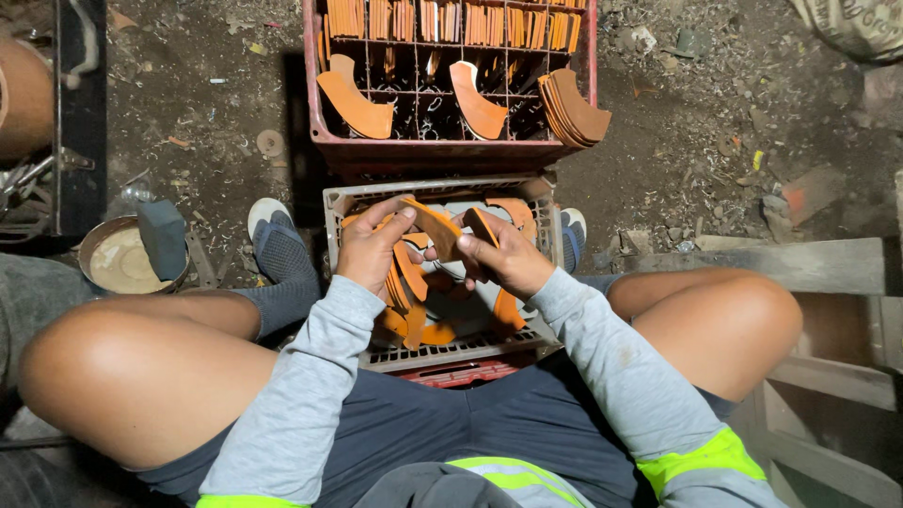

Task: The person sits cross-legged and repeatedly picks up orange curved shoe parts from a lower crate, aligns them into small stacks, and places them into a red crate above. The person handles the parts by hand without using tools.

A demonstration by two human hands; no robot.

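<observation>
Between my knees sits a grey plastic crate (343, 212), and both of my hands work just above it. My left hand (369, 246) has its thumb and fingers closed on the near edge of a curved orange leather piece (435, 226), pinching it flat. My right hand (503, 256) is curled around the other end of that same piece, and a second orange piece (480, 224) stands up between its fingers; I cannot tell how firmly that 1 is gripped. Both hands are closed, not spread.

Under them the grey crate holds a loose heap of more curved orange pieces (414, 292), lying crosswise over each other, some on edge. A red crate edge (461, 373) shows beneath the grey one, close to my lap.

Beyond the grey crate, touching its far side, stands a red divided crate (315, 103). Its far cells hold upright rows of thin orange strips (451, 21). On the nearer cells lie 2 single curved pieces (356, 99) and, at the right, a neat stack of curved pieces (572, 108) leaning on the rim.

My feet in grey shoes (275, 243) rest on either side of the grey crate on the dirt floor (696, 122). Off to my left, well apart from the crates, a round tin of pale paste (115, 261) has a dark block (162, 237) resting on its rim. A wooden frame (809, 273) lies at my right knee.
</observation>
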